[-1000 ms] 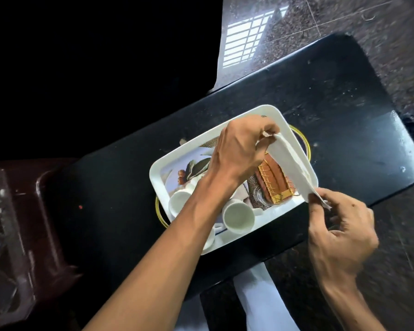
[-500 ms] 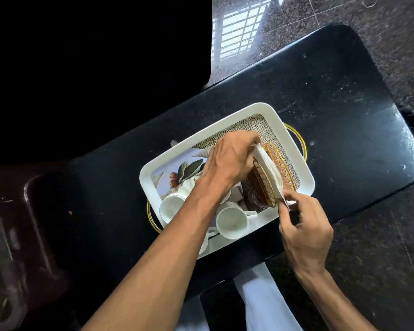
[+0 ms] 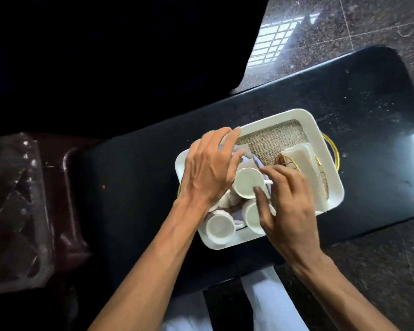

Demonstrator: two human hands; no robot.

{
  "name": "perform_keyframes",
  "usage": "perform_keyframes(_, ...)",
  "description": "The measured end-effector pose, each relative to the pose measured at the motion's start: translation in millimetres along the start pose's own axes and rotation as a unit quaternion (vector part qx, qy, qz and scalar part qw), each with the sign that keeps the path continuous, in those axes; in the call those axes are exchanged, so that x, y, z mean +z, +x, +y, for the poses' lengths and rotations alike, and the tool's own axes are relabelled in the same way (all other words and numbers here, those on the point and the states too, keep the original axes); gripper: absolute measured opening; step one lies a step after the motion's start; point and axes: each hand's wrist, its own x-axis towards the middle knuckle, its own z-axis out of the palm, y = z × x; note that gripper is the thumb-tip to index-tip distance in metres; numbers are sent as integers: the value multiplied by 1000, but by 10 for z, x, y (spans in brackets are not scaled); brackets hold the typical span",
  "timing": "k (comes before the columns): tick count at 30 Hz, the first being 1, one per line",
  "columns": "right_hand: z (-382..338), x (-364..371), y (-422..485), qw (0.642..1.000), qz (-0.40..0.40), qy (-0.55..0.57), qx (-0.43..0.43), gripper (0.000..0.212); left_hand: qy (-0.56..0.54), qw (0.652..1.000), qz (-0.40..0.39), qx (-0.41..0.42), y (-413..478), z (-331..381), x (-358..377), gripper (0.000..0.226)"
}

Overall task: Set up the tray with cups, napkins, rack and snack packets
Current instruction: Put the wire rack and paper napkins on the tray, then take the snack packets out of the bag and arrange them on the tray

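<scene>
A white rectangular tray [image 3: 273, 117] with rounded corners and thin gold loop handles [image 3: 334, 149] lies on the glossy black worktop [image 3: 141, 175], in its right half and close to the near edge, turned at a slant to that edge. A burlap-patterned liner [image 3: 277, 139] shows on the tray floor toward the worktop's far edge.

At the tray end nearest the worktop's right end stands a gold wire rack [image 3: 287, 161], and a stack of folded white napkins [image 3: 301, 155] sits in it. The white ceramic cups [image 3: 247, 183] are bunched at the other end of the tray: one lies between the two hands with its mouth facing up toward me, another lies by the tray corner closest to the near edge, and a third is half hidden under the right hand.

The left hand [image 3: 210, 170] is flat and splayed over the cups, fingers straight and reaching toward the far rim. Whether it touches anything I cannot tell. The right hand [image 3: 292, 206] hangs over the near cups with loosely bent fingers, the thumb lying across the half-hidden cup. It grips nothing that I can make out, though it is blurred.

Off the worktop's left end stands a dark reddish plastic stool [image 3: 65, 187] carrying crumpled clear plastic packaging [image 3: 12, 199].
</scene>
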Motion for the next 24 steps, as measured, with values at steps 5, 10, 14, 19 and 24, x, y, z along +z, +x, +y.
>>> perform_keyframes(5, -600, 400, 155, 988, -132, -76, -38, 53, 48, 996, -33, -68, -528, -478, -254, 65)
perform_keyframes(10, -1137, 817, 130, 954, -242, -140, -102, 74, 44, 988, 2, -150, -1231, -1100, -500, 63)
perform_keyframes(14, -1637, 1079, 3, 942, -267, -150, -135, 85, 59, 974, 37, -214, -1825, -1558, -749, 62)
perform_keyframes(19, -2388, 1404, -211, 931, -289, -146, -169, 92, 68, 951, 104, -283, -2456, -2172, -1102, 57)
perform_keyframes(24, -3066, 1756, -415, 917, -318, -134, -199, 93, 38, 917, 185, -351, -2925, -2873, -1472, 55)
